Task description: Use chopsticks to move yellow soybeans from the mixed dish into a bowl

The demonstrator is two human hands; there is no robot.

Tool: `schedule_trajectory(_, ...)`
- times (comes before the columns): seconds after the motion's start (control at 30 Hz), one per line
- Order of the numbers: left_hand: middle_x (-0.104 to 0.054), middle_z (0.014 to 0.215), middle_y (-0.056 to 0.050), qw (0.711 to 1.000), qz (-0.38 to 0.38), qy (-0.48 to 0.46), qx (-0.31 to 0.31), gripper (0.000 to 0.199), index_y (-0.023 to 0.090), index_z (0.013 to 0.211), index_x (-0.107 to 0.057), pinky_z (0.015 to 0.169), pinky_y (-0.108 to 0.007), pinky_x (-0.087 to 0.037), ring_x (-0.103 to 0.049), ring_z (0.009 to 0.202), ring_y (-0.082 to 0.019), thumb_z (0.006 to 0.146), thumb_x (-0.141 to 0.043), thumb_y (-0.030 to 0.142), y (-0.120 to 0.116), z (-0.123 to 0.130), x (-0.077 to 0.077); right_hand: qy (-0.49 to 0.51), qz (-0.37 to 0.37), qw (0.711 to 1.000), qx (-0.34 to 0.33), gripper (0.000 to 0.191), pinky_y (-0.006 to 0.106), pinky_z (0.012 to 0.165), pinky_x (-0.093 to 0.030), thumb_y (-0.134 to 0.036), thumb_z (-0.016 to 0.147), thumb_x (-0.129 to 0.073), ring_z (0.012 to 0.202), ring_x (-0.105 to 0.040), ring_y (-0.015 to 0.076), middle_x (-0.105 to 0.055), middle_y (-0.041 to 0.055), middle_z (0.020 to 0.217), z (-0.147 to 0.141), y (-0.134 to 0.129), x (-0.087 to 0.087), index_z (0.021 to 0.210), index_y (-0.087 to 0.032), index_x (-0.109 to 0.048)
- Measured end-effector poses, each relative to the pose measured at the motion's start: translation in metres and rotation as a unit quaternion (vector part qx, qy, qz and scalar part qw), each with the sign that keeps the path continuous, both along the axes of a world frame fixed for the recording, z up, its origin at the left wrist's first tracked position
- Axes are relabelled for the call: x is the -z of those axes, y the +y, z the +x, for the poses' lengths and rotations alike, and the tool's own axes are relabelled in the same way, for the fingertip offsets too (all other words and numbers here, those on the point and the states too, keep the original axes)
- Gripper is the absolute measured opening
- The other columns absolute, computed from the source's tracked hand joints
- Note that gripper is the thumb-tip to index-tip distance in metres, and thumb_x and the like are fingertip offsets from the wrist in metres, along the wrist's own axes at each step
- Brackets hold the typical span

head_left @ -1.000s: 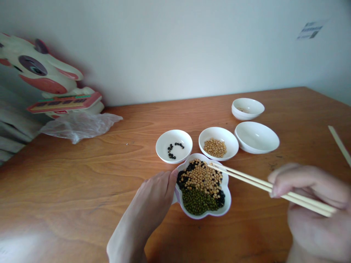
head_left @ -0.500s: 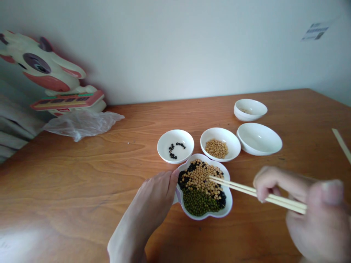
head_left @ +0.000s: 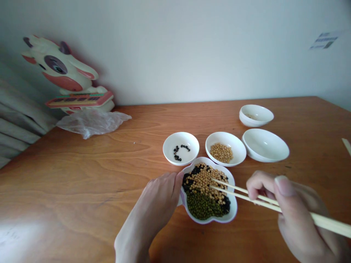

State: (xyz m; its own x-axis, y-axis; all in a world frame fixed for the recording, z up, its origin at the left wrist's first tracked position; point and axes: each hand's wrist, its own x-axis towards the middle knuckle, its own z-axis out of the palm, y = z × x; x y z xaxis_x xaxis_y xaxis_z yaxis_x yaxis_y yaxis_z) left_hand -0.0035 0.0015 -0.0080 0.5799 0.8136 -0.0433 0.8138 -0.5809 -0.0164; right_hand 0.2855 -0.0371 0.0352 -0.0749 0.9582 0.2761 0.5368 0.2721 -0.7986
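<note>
My left hand (head_left: 160,199) is closed on the handle side of a white scalloped dish (head_left: 233,208), its thumb at the rim. Inside the dish lie yellow soybeans (head_left: 203,179), green mung beans (head_left: 203,206) and black beans (head_left: 225,206). A pair of wooden chopsticks (head_left: 263,202) is gripped in my right hand (head_left: 298,215), their tips slightly apart among the soybeans. Just beyond the dish stand a white bowl (head_left: 168,148) with several black beans and another white bowl (head_left: 240,148) holding soybeans.
An empty-looking white bowl (head_left: 265,146) stands right of the soybean bowl, with stacked white bowls (head_left: 255,122) behind it. A clear plastic bag (head_left: 93,122) lies before a cow-shaped toy keyboard (head_left: 82,100) at the back left. A pale stick (head_left: 347,146) shows at the right edge.
The chopstick tips have spread apart, and my right thumb has come down onto the sticks. The whole view has shifted a little; my left hand still holds the dish.
</note>
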Motion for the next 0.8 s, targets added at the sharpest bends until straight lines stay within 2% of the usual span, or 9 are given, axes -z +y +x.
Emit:
schedule_trajectory(0.2, -0.073, 0.121, -0.014, 1.000, -0.015, -0.010, 0.002, 0.044, 0.014, 0.144, -0.053, 0.092, -0.047, -0.063, -0.073, 0.106, -0.027, 0.112, -0.022, 0.015, -0.001, 0.001, -0.001, -0.009, 0.034, 0.999, 0.010, 0.048, 0.033, 0.047, -0.041, -0.044, 0.107, -0.031, 0.050, -0.057, 0.0190, -0.059, -0.0006, 0.058, -0.002, 0.003, -0.002, 0.072, -0.028, -0.059)
schedule_trajectory(0.37, -0.073, 0.124, -0.015, 1.000, -0.014, 0.023, -0.003, 0.045, 0.016, 0.144, -0.055, 0.088, -0.049, -0.064, -0.073, 0.106, -0.029, 0.112, -0.023, 0.014, -0.002, 0.002, -0.003, -0.017, 0.068, 0.997, 0.030, 0.048, 0.032, 0.043, -0.038, -0.045, 0.106, -0.037, 0.044, -0.053, 0.0173, -0.057, -0.0010, 0.053, -0.005, 0.006, -0.006, 0.068, -0.027, -0.060)
schedule_trajectory(0.47, -0.073, 0.125, -0.017, 1.000, 0.000, 0.014, 0.000, 0.046, 0.015, 0.143, -0.057, 0.088, -0.052, -0.064, -0.073, 0.108, -0.032, 0.111, -0.023, 0.014, -0.002, 0.002, -0.005, 0.005, 0.055, 0.997, 0.061, 0.051, 0.034, 0.046, -0.037, -0.051, 0.105, -0.039, 0.044, -0.048, 0.0181, -0.054, -0.0004, 0.052, -0.012, 0.004, -0.009, 0.064, -0.027, -0.059)
schedule_trajectory(0.6, -0.073, 0.120, -0.017, 1.000, -0.025, -0.015, -0.009, 0.046, 0.013, 0.139, -0.060, 0.089, -0.051, -0.064, -0.074, 0.106, -0.031, 0.111, -0.025, 0.014, -0.001, 0.003, -0.007, 0.032, 0.012, 0.991, 0.129, 0.057, 0.036, 0.052, -0.035, -0.059, 0.104, -0.038, 0.048, -0.046, 0.0181, -0.051, 0.0001, 0.053, -0.023, -0.001, -0.014, 0.060, -0.026, -0.057)
schedule_trajectory(0.7, -0.073, 0.120, -0.016, 1.000, -0.023, -0.015, -0.007, 0.045, 0.014, 0.141, -0.058, 0.090, -0.050, -0.063, -0.073, 0.106, -0.030, 0.110, -0.025, 0.014, -0.001, 0.003, -0.007, 0.030, 0.023, 0.989, 0.142, 0.059, 0.037, 0.053, -0.035, -0.058, 0.104, -0.038, 0.050, -0.048, 0.0182, -0.054, 0.0005, 0.054, -0.021, -0.001, -0.011, 0.059, -0.026, -0.060)
schedule_trajectory(0.8, -0.073, 0.122, -0.016, 1.000, -0.012, -0.007, -0.012, 0.046, 0.014, 0.146, -0.054, 0.092, -0.049, -0.063, -0.073, 0.107, -0.029, 0.109, -0.026, 0.013, -0.001, 0.001, -0.004, 0.003, 0.070, 0.990, 0.126, 0.058, 0.036, 0.050, -0.037, -0.052, 0.106, -0.036, 0.049, -0.053, 0.0186, -0.059, 0.0005, 0.055, -0.009, 0.001, 0.000, 0.061, -0.027, -0.063)
